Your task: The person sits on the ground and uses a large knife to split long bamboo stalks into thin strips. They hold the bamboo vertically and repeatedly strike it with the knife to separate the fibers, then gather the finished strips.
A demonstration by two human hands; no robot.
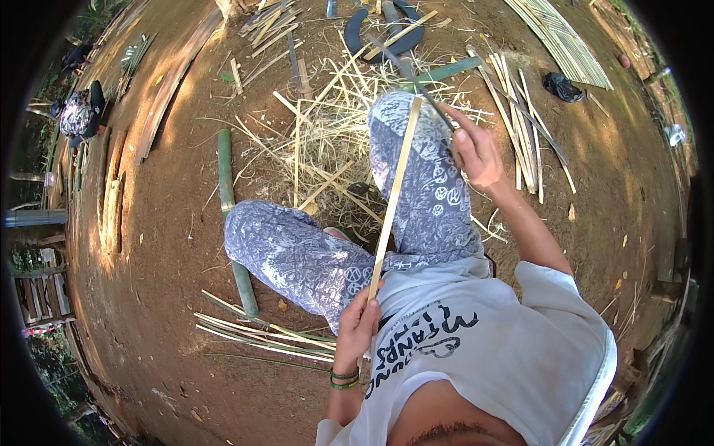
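Note:
My left hand (359, 327) is closed around the lower end of a long pale bamboo strip (394, 193). The strip slants up across my lap, and its far end lies at my right knee. In my right hand (476, 152), which is closed, is a long, thin, dark-bladed knife (428, 97); its handle is mostly hidden by my fingers. The blade points forward and to the left, past my knee, just right of the strip's far end. I cannot tell whether blade and strip touch.
Bamboo shavings (335, 141) cover the ground ahead of my legs. A green bamboo pole (225, 171) runs under my left leg. Split strips lie at left (260, 334) and right (520, 126). Farther off are a black horseshoe-shaped object (357, 33), a slat mat (561, 41) and a black plastic bag (563, 88).

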